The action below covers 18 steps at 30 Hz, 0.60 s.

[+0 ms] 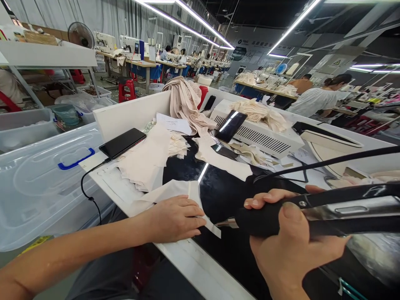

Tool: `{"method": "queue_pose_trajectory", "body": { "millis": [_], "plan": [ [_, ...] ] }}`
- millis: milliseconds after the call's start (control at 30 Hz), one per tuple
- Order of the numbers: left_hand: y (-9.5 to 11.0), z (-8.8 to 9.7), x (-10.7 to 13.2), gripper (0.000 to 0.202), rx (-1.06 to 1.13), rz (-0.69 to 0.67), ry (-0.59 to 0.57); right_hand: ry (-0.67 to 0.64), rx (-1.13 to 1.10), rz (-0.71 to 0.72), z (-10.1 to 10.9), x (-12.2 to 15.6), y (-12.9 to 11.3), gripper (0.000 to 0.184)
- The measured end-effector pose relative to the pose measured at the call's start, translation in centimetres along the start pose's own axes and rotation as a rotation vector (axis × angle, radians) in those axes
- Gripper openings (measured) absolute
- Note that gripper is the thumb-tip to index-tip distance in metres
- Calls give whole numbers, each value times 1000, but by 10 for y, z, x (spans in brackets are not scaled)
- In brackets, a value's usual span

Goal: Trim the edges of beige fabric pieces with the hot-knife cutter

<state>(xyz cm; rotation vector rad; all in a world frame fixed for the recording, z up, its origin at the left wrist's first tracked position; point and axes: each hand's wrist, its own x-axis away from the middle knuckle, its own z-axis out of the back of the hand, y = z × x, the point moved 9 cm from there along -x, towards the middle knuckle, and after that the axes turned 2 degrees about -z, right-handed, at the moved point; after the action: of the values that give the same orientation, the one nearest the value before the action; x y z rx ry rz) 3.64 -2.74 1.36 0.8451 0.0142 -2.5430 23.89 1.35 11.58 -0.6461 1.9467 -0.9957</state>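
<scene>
My left hand (175, 218) lies flat on a cream fabric piece (190, 189), fingers stretched out and pressing it to the glossy black work surface (218, 196). Closed around a black handheld tool (268, 216) with a silver metal panel is my right hand (290, 246). The tool's pointed metal tip (227, 223) is at the fabric's edge, close to my left fingertips; whether it touches is hard to tell. Beyond my left hand, cream fabric pieces (150, 154) lie stacked, and a curved cream piece (218, 156) rests on the black surface.
A phone (122, 143) with a cable lies at the table's left edge. Behind stand a white vented box (265, 137) and draped beige fabric (184, 100). A black cable (337, 160) crosses above the tool. Lidded plastic bins (40, 166) stand left; a person (315, 100) sits far right.
</scene>
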Motion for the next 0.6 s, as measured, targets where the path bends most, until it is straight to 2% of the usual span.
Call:
{"method": "queue_pose_trajectory", "body": {
  "millis": [167, 333, 467, 600],
  "plan": [
    [1, 4, 0, 20, 7, -18, 48, -8, 22, 33, -3, 0, -4, 49],
    [-2, 1, -3, 20, 0, -21, -12, -47, -76, 16, -9, 2, -4, 50],
    [-1, 6, -6, 24, -7, -33, -14, -113, -115, 41, -16, 8, -4, 52],
    [0, 4, -8, 26, -15, -23, -52, -110, -114, 44, -18, 10, -5, 50]
  ]
}}
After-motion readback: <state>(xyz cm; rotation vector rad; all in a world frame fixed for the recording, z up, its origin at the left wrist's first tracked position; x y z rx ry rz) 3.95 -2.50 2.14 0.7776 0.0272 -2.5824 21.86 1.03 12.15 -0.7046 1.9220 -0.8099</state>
